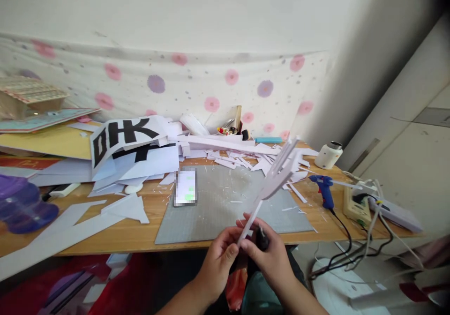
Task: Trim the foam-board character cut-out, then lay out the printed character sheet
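Both my hands meet just in front of the desk's near edge. My left hand (218,257) and my right hand (267,254) pinch the lower end of a bundle of long white foam-board strips (272,181), which slants up and to the right over the grey cutting mat (211,212). A small dark object, possibly a knife handle, shows between the fingers of my right hand; I cannot tell what it is. Behind the strips, many white offcuts (232,158) litter the far side of the mat.
A phone (185,188) lies on the mat's left corner. A blue glue gun (324,188), power strip (355,202) and cables sit right, a white bottle (328,154) behind. Printed sheets with black letters (123,139), white triangles (128,207) and a purple container (21,202) fill the left.
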Action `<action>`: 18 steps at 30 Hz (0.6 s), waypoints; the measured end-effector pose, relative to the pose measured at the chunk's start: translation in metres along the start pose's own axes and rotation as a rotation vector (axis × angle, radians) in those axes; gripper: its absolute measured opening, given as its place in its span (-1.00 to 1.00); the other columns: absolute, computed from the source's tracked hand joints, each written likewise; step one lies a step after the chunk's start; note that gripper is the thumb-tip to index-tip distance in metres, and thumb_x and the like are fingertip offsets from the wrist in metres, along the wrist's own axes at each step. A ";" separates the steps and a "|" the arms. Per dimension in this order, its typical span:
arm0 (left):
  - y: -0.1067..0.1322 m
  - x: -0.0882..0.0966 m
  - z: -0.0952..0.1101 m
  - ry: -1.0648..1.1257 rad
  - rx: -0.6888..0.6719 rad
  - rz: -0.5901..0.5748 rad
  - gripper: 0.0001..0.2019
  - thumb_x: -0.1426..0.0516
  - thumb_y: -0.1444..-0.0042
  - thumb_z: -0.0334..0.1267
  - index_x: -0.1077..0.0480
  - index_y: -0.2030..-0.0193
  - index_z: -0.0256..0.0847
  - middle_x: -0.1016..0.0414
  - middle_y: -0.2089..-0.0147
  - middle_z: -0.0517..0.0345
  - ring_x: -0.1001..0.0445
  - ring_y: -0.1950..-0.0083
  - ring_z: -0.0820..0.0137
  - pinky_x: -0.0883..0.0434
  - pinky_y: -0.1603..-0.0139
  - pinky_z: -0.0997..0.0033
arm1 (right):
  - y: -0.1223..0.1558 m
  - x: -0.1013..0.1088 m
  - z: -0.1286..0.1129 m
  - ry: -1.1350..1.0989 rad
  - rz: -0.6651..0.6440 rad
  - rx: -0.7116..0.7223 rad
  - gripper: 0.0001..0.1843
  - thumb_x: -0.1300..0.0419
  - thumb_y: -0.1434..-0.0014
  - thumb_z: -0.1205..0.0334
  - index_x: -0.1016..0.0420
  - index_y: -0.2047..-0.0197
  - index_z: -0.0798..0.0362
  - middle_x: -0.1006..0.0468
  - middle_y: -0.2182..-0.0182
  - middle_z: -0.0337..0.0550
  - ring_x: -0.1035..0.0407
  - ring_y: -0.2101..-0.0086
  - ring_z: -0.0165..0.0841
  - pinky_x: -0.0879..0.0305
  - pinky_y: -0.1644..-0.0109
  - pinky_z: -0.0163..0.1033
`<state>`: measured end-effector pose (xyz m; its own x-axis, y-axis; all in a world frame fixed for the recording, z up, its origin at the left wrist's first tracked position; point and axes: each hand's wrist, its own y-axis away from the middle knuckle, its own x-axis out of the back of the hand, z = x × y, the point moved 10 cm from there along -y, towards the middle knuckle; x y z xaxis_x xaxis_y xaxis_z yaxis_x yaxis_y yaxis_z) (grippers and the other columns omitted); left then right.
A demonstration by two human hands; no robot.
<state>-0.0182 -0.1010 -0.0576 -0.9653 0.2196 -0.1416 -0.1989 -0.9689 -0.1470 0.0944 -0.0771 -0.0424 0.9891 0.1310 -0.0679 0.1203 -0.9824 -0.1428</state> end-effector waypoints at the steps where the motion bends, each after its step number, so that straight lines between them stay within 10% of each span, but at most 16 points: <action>1: -0.001 -0.003 -0.001 -0.011 0.008 -0.026 -0.43 -0.05 -0.18 0.29 -0.45 -0.05 -0.14 -0.56 0.00 -0.03 -0.51 -0.03 0.19 -0.40 -0.14 0.17 | -0.002 0.003 -0.003 0.057 0.009 0.014 -0.44 -0.44 0.05 -0.02 -0.57 -0.01 0.00 -0.67 0.15 -0.01 -0.55 0.13 -0.05 -0.45 0.00 -0.02; 6: -0.004 0.001 0.004 -0.254 0.003 -0.222 -0.50 -0.21 -0.09 0.21 -0.53 0.04 -0.17 -0.54 -0.05 -0.12 -0.49 -0.07 0.11 -0.41 -0.11 0.13 | -0.008 0.026 -0.025 0.510 -0.003 0.144 -0.62 -0.33 0.02 0.08 -0.62 0.11 0.01 -0.67 0.27 -0.10 -0.55 0.27 -0.10 -0.44 0.17 -0.12; 13: -0.012 0.120 0.034 0.048 0.020 0.351 -0.42 -0.12 -0.16 0.21 -0.25 -0.20 -0.09 -0.56 0.01 -0.04 -0.59 0.14 0.21 -0.55 0.17 0.17 | -0.007 0.054 -0.030 1.139 -0.027 0.154 -0.57 -0.25 -0.02 0.19 -0.57 0.00 -0.04 -0.65 0.16 -0.05 -0.51 0.15 -0.09 -0.37 0.10 -0.11; 18: -0.009 0.135 0.033 -0.406 0.109 0.303 -0.46 -0.16 -0.17 0.10 -0.33 -0.18 -0.19 -0.59 0.02 -0.07 -0.58 0.03 0.17 -0.53 0.05 0.18 | -0.006 0.050 -0.024 1.274 -0.203 0.064 -0.65 -0.20 0.02 0.25 -0.58 0.11 -0.04 -0.64 0.23 -0.08 -0.49 0.15 -0.09 -0.32 0.13 -0.14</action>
<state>-0.1517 -0.0660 -0.0434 -0.9659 -0.1134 0.2329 0.1039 -0.9932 -0.0527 0.1450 -0.0682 -0.0217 0.3421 0.0232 0.9394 0.3082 -0.9472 -0.0888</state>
